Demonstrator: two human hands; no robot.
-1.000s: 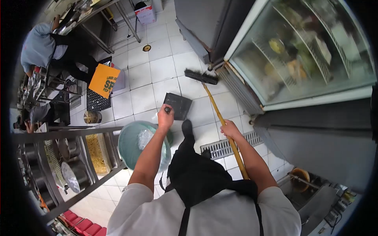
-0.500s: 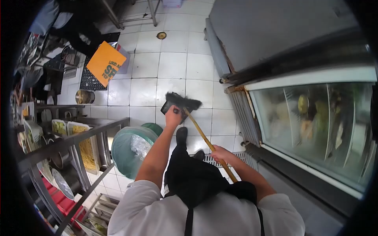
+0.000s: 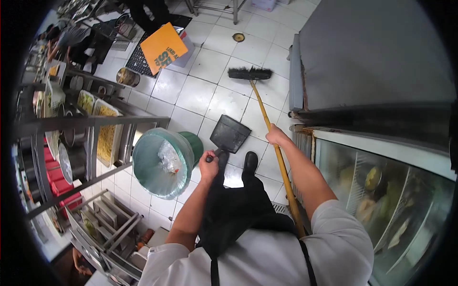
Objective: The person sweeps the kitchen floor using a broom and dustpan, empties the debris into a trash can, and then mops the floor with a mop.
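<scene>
My left hand (image 3: 208,164) is closed round the handle of a black dustpan (image 3: 231,133), whose pan lies near the white floor tiles in front of my boots. A broom (image 3: 250,73) with black bristles is farther out on the floor, its head apart from the dustpan. Around its yellow wooden stick (image 3: 265,109) my right hand (image 3: 276,135) is wrapped; the stick runs back beside my right side. Left of my left hand stands a green bin (image 3: 162,164) lined with a clear bag, with crumpled plastic inside.
A metal rack (image 3: 95,126) with baskets of food runs along the left. On the right are a glass-door fridge (image 3: 381,186) and a grey cabinet (image 3: 372,57). An orange board (image 3: 163,47) leans at a box, near another person's legs (image 3: 147,14).
The broom head has moved forward, away from the dustpan, which it overlapped before. My left hand has drawn back towards me with the dustpan. The view has turned.
</scene>
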